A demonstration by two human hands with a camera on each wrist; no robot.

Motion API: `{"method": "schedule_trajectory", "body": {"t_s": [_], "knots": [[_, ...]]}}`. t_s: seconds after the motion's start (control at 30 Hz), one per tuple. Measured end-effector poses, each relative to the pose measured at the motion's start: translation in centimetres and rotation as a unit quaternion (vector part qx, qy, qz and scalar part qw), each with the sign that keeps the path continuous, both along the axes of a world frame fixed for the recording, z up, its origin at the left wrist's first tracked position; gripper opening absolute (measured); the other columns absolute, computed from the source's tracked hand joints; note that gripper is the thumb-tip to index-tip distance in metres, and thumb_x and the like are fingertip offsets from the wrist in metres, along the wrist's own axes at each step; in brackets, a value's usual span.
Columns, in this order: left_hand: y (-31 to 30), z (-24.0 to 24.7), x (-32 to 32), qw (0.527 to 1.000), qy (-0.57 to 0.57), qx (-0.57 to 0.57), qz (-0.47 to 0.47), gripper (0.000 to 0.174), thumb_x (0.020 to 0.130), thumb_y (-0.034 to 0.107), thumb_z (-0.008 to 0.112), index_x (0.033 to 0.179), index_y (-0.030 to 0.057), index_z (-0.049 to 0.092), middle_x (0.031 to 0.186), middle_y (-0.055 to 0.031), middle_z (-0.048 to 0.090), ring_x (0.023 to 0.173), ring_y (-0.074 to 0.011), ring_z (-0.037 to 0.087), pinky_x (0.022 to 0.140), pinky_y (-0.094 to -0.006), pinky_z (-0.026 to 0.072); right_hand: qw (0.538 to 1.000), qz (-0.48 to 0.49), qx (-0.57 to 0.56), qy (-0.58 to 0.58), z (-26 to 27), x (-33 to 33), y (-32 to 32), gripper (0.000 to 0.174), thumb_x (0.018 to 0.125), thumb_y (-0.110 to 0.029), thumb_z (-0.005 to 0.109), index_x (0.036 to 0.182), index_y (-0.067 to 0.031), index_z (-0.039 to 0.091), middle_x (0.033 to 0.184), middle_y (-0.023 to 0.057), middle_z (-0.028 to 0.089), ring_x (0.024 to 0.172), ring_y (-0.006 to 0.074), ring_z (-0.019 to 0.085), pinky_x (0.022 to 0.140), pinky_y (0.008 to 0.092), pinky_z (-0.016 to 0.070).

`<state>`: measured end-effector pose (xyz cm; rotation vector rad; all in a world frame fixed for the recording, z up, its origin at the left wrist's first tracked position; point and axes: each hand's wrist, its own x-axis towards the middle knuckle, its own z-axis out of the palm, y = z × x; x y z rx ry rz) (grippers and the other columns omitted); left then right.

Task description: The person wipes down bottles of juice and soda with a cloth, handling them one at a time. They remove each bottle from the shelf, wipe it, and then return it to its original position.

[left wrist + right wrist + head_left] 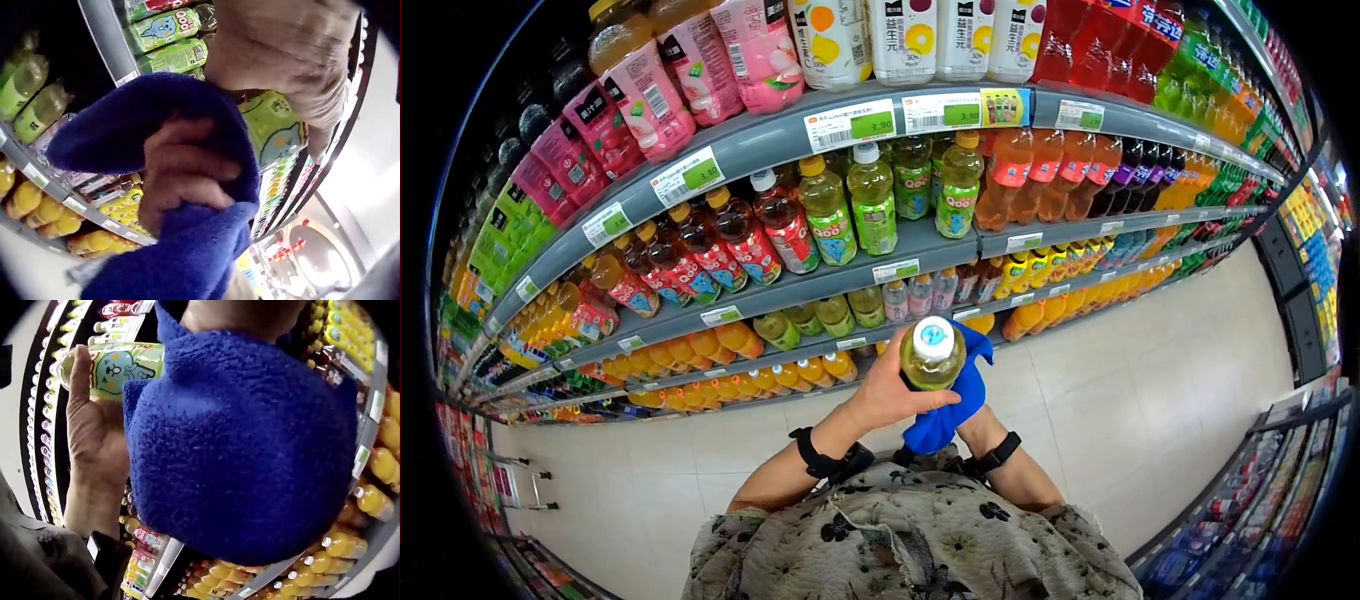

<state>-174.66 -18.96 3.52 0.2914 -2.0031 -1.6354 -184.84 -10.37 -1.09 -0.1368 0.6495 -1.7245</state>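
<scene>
My left hand grips a drink bottle with a white cap and pale yellow-green contents, held upright in front of my chest. Its green label with a blue cartoon animal shows in the right wrist view. A blue fluffy cloth is bunched against the bottle's right side. My right hand holds this cloth, fingers curled over it in the left wrist view. From the head, the cloth hides most of that hand. In the right wrist view the cloth covers the bottle's lower part.
Curved shelves of drinks stand ahead, with green-labelled bottles on the middle shelf and orange juice bottles at the bottom. Price tags line the shelf edge. Pale tiled floor stretches right, towards another shelf.
</scene>
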Motion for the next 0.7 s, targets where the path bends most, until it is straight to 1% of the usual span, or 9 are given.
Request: {"method": "schedule_trajectory", "body": {"t_s": [0.13,0.17,0.2,0.27,0.47,0.5,0.53,0.57,0.7], "knots": [[0.4,-0.2,-0.2,0.992,-0.104,-0.063,0.016,0.084,0.063,0.028,0.082,0.128,0.0027,0.036,0.116,-0.0152,0.051,0.111,-0.0251,0.049,0.096,-0.0349,0.0372,1.000,0.014,0.007,-0.023,-3.3,-0.6,0.0,0.043,0.098,-0.033,0.029,0.134,-0.0090,0.035,0.133,0.0059,0.043,0.120,0.0208,0.043,0.104,0.0361,0.0310],[0.7,0.3,-0.5,0.992,-0.121,-0.019,0.031,0.079,0.064,0.028,0.080,0.126,0.0021,0.038,0.115,-0.0166,0.051,0.110,-0.0288,0.049,0.095,-0.0375,0.0380,0.999,-0.011,0.039,0.031,-2.1,-0.3,0.2,0.039,0.097,-0.027,0.036,0.129,-0.0061,0.041,0.126,0.0080,0.049,0.110,0.0193,0.051,0.093,0.0333,0.0439],[0.7,0.3,-0.7,0.992,-0.122,-0.021,0.030,0.079,0.064,0.028,0.080,0.126,0.0021,0.038,0.115,-0.0166,0.051,0.110,-0.0288,0.049,0.095,-0.0375,0.0380,0.999,-0.012,0.038,0.030,-3.0,-0.1,0.4,0.039,0.097,-0.027,0.036,0.129,-0.0061,0.041,0.126,0.0080,0.049,0.110,0.0193,0.051,0.093,0.0333,0.0439],[0.4,0.2,-1.5,0.975,-0.046,-0.202,0.082,0.073,0.062,0.027,0.081,0.121,0.0028,0.044,0.110,-0.0143,0.052,0.103,-0.0275,0.053,0.091,-0.0368,0.0403,0.988,-0.020,0.005,0.151,-5.3,-0.1,0.7,0.037,0.096,-0.024,0.040,0.127,-0.0058,0.043,0.123,0.0073,0.051,0.105,0.0173,0.054,0.088,0.0315,0.0472],[-0.9,0.9,-4.2,0.975,-0.005,-0.190,0.112,0.066,0.064,0.021,0.080,0.118,0.0035,0.047,0.109,-0.0100,0.056,0.099,-0.0211,0.056,0.087,-0.0347,0.0438,0.996,-0.027,0.061,0.051,-2.6,-3.2,1.7,0.022,0.092,-0.021,0.048,0.110,-0.0084,0.052,0.113,0.0075,0.054,0.093,0.0170,0.057,0.086,0.0285,0.0466],[-1.5,0.8,-4.9,0.983,-0.011,-0.136,0.126,0.061,0.063,0.022,0.080,0.114,0.0036,0.050,0.106,-0.0110,0.056,0.098,-0.0225,0.056,0.086,-0.0349,0.0439,0.917,-0.070,0.063,0.387,-3.5,-4.3,2.4,0.020,0.091,-0.020,0.049,0.107,-0.0083,0.053,0.110,0.0065,0.055,0.091,0.0167,0.057,0.084,0.0280,0.0464],[-2.2,1.0,-5.6,0.987,-0.017,-0.081,0.140,0.057,0.063,0.022,0.080,0.109,0.0038,0.053,0.104,-0.0121,0.057,0.096,-0.0238,0.056,0.085,-0.0352,0.0439,0.727,-0.104,0.060,0.676,-4.0,-5.0,3.0,0.018,0.091,-0.020,0.049,0.105,-0.0082,0.054,0.107,0.0054,0.055,0.089,0.0164,0.056,0.082,0.0276,0.0462],[-2.8,1.7,-6.2,0.983,-0.022,-0.098,0.151,0.056,0.064,0.022,0.080,0.110,0.0041,0.053,0.103,-0.0112,0.059,0.093,-0.0214,0.058,0.083,-0.0342,0.0456,0.772,-0.165,0.034,0.613,-2.3,-4.6,3.7,0.018,0.090,-0.019,0.051,0.104,-0.0078,0.054,0.100,0.0036,0.056,0.091,0.0149,0.054,0.079,0.0268,0.0448],[-5.1,3.8,-9.1,0.975,0.029,-0.082,0.206,0.053,0.065,0.021,0.080,0.105,0.0006,0.051,0.097,-0.0099,0.062,0.088,-0.0188,0.060,0.080,-0.0321,0.0466,0.757,-0.187,0.090,0.620,-3.8,-5.6,4.8,0.018,0.090,-0.019,0.052,0.104,-0.0073,0.054,0.094,0.0021,0.056,0.092,0.0130,0.053,0.080,0.0268,0.0439]]}}
